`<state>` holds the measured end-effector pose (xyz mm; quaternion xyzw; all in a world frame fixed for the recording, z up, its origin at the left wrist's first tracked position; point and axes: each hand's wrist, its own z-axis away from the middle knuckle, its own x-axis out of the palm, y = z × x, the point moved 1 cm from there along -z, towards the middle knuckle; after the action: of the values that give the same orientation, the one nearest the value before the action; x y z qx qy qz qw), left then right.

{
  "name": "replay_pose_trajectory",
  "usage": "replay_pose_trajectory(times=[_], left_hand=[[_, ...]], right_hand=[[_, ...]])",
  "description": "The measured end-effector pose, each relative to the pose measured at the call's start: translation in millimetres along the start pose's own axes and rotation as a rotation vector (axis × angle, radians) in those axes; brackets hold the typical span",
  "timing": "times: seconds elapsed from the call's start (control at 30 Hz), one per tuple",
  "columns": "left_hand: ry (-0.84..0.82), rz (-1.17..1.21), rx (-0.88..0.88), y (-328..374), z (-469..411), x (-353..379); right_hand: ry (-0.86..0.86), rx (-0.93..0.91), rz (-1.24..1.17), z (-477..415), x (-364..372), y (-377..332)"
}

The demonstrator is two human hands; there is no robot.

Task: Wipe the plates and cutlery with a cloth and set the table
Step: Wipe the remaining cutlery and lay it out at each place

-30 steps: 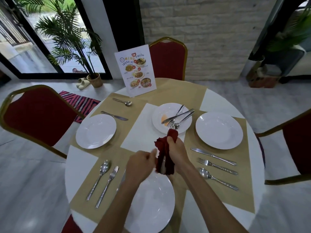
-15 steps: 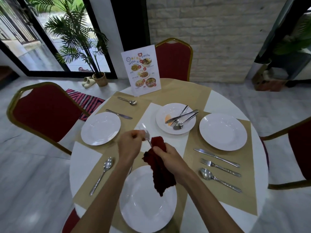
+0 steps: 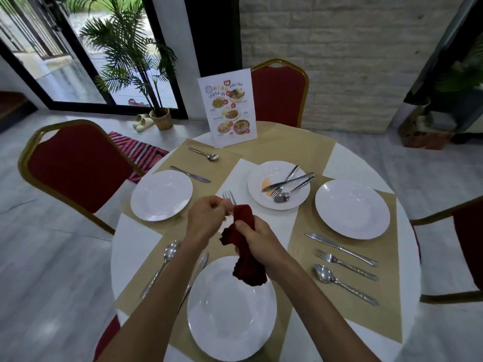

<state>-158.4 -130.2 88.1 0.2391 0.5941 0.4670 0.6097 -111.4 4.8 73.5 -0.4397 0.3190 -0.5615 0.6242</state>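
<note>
Left grip (image 3: 206,219): one fork (image 3: 229,198); one cloth (image 3: 248,267)

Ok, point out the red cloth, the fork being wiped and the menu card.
red cloth (image 3: 249,270): head view, on its loose, hanging lower end.
fork (image 3: 229,197): head view, on the tines that stick up.
menu card (image 3: 227,111): head view, on the middle of its printed face.

Presents as a restaurant dining room: standing picture menu card (image 3: 227,111) on round table (image 3: 136,246), red gilt-framed banquet chairs (image 3: 75,173), placemats (image 3: 300,150), plates (image 3: 351,209), cutlery (image 3: 341,249) laid per seat, potted palm (image 3: 136,48) nearby.
</note>
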Motion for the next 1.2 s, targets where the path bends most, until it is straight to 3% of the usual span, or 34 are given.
replay_pose_trajectory(times=[0.1, 0.17, 0.27, 0.43, 0.5, 0.67, 0.8, 1.03, 1.13, 1.2], left_hand=[[0.184, 0.114, -0.059, 1, -12, -15], [0.132, 0.271, -0.107, 0, -7, -6], [-0.022, 0.212, -0.136, -9, 5, 14], [0.098, 0.405, -0.184, -15, -29, -15], [0.077, 0.313, -0.140, -15, -45, -33], [-0.245, -0.002, 0.081, -8, -46, -21], [-0.385, -0.249, 0.251, -7, -66, -20], [-0.353, -0.733, 0.381, -17, -160, -70], [-0.243, -0.811, 0.465, -32, -205, -71], [-0.085, -0.760, 0.465, -44, -230, -64]], right_hand=[[-0.028, 0.003, 0.056, 4, 1, 6], [-0.002, -0.009, 0.044, 2, 1, 4], [0.042, -0.031, 0.032, -6, 7, 3], [-0.059, 0.050, 0.096, -1, 0, 13], [0.035, 0.089, 0.001, -11, -13, 11], [0.245, 0.039, -0.221, -74, -24, -26], [0.202, -0.152, 0.100, -111, -17, -52], [0.082, -0.055, 0.304, -159, -11, -59], [0.082, -0.035, 0.358, -193, 5, -53], [0.126, -0.030, 0.362, -223, 15, -49]])
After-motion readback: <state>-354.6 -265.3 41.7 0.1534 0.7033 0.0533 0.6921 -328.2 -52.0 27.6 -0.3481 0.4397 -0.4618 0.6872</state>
